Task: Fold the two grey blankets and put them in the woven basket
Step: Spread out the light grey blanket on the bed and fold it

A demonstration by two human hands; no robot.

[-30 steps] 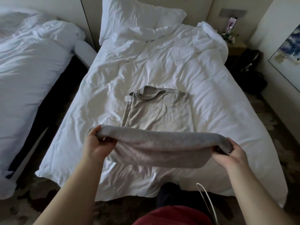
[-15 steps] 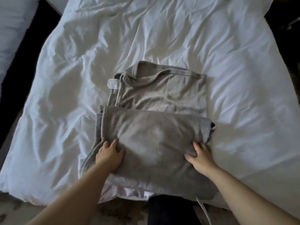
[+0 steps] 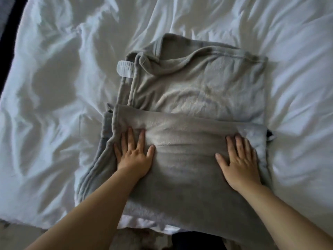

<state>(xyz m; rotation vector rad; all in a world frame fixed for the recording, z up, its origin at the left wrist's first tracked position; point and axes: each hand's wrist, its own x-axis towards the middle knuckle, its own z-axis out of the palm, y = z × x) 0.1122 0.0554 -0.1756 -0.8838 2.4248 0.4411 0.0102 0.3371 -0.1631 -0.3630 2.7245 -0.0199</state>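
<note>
Pressing flat on the near blanket [image 3: 183, 174], the left hand [image 3: 134, 156] and the right hand [image 3: 239, 159] both lie open, fingers straight and spread, palms down, gripping nothing. The near blanket sits folded at the near edge of the bed [image 3: 54, 87]. Its near side hangs a little over that edge, and its far side overlaps the far blanket [image 3: 198, 87]. That one lies folded toward the middle of the bed, with a white label [image 3: 125, 68] showing at its far-left corner. The woven basket is not in view.

Both blankets look like soft fleece: light, limp, with no stiffness of their own, so a fold probably holds only while pressed or supported. The plush surface likely grips itself, so layers should not slide much, but the loose hems at the left side of the near blanket could fall open when lifted. A sound hold, I judge, is from beneath: 1 hand under each short side, or both under the 2 stacked together, thumbs clamping the top layer.
</note>
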